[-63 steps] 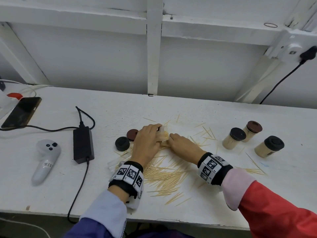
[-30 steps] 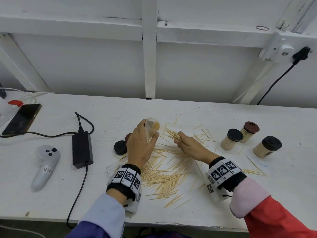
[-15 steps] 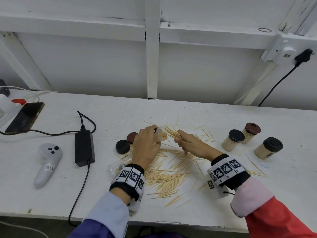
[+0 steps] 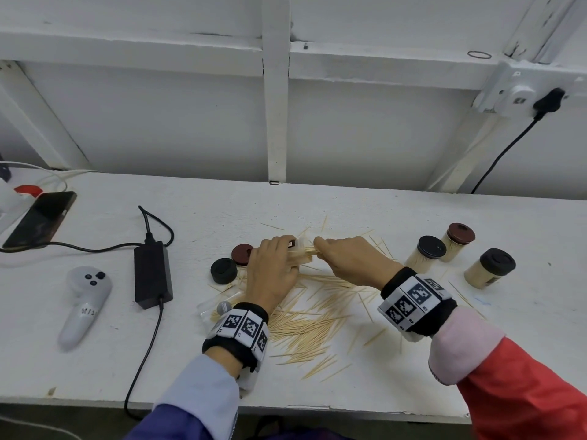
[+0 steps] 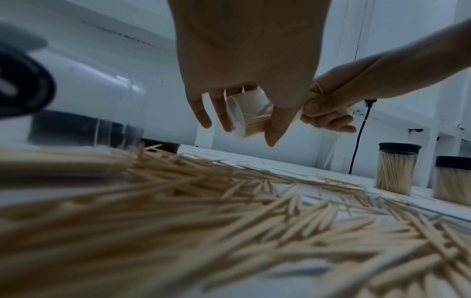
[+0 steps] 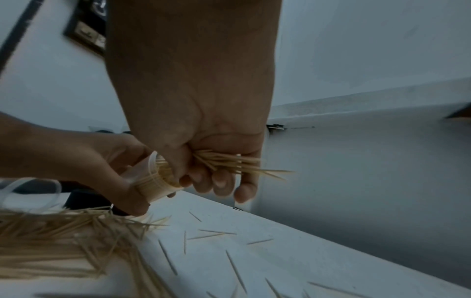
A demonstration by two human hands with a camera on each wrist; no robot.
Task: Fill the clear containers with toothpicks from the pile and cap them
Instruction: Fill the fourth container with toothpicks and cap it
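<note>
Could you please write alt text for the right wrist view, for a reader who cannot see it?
The right hand grips a bundle of toothpicks and feeds it into a clear container, which the left hand holds tilted on its side. Below, the toothpick pile lies on the white table.

L hand (image 5: pixel 244 66) grips clear container (image 5: pixel 248 115) on its side above toothpick pile (image 5: pixel 229 211); R hand (image 5: pixel 328 106) at its mouth w/ bunch of toothpicks; 2 capped jars (image 5: pixel 396 167) far right
</note>
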